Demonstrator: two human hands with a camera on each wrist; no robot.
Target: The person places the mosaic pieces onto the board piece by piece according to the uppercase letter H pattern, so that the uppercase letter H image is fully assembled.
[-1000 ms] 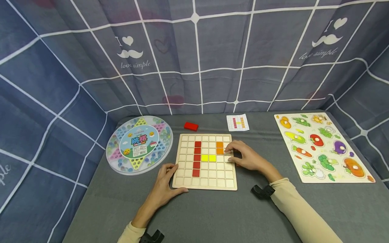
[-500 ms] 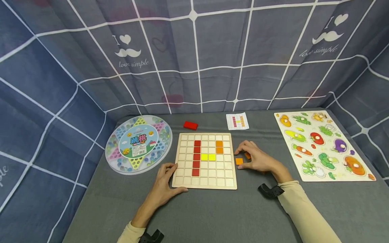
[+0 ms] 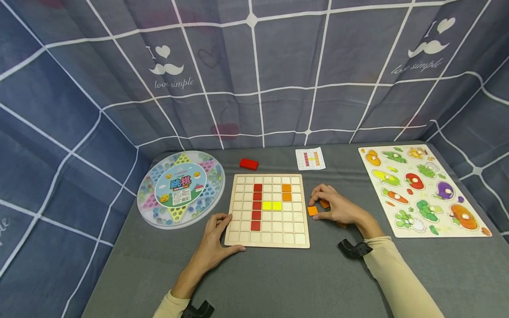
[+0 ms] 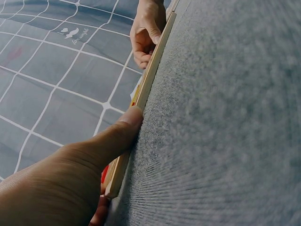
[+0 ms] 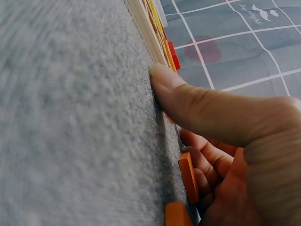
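A light wooden grid board (image 3: 267, 244) lies on the grey cloth, with a red column, two yellow tiles (image 3: 272, 206) and two orange tiles (image 3: 286, 193) set in its squares. My left hand (image 3: 214, 243) grips its near left corner, fingers along the left side and thumb against the front edge. Just beyond the board's right edge, my right hand (image 3: 336, 207) pinches a loose orange tile (image 3: 313, 211) between thumb and fingers. Another orange tile (image 3: 324, 203) shows under the palm; the right wrist view has orange tiles (image 5: 188, 178) close by the curled fingers.
Behind the board lie a red block (image 3: 248, 164) and a small printed pattern card (image 3: 310, 158). A round Chinese checkers set (image 3: 181, 185) is at the left. On the right lies a vegetable puzzle board (image 3: 445, 223). A checked curtain (image 3: 286, 62) encloses the table.
My right hand has moved right, off the board's right edge, to the loose orange tiles on the cloth. My left hand stays on the corner; the tiles on the board look the same.
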